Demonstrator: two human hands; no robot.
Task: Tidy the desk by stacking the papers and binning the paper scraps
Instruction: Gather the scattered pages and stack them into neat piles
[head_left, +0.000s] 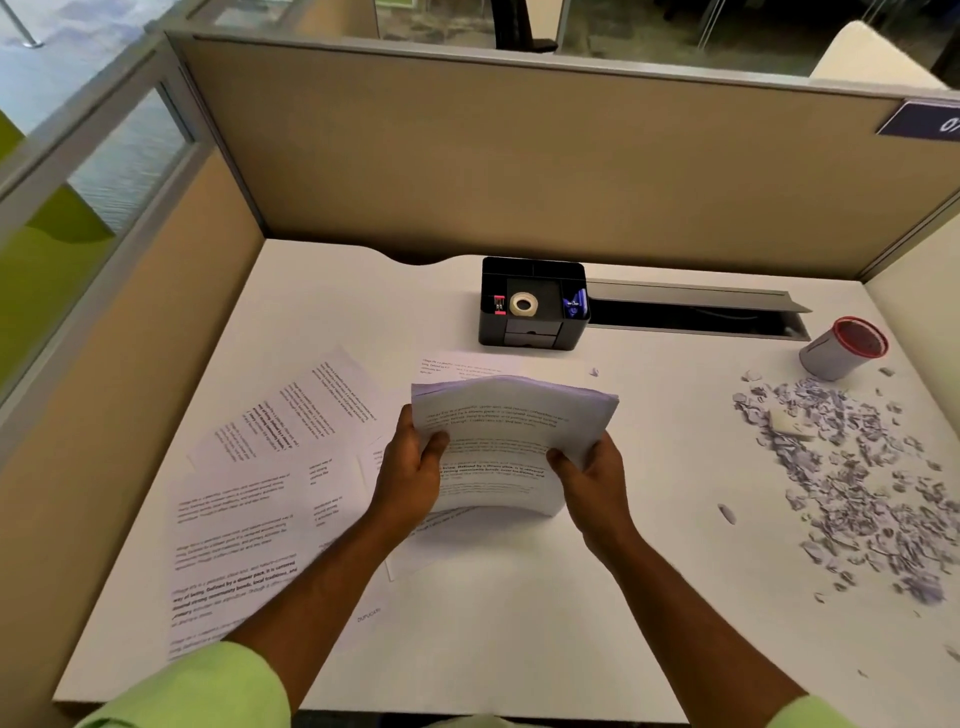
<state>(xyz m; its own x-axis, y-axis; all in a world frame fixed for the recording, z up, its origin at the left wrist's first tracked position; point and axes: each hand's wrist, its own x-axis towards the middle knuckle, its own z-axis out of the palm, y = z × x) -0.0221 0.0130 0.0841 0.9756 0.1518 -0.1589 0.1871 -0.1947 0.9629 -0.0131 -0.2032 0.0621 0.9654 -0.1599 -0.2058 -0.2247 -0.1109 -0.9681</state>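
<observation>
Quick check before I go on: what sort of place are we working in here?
Most likely an office cubicle: tan partition panels wall in a white desk on three sides, a black desk organiser holds a tape roll, and a cable tray is set into the desk's back edge.

Both forearms are being extended forward; the left hand (410, 470) and right hand (597, 483) are apparently being curled, thumbs uppermost.
</observation>
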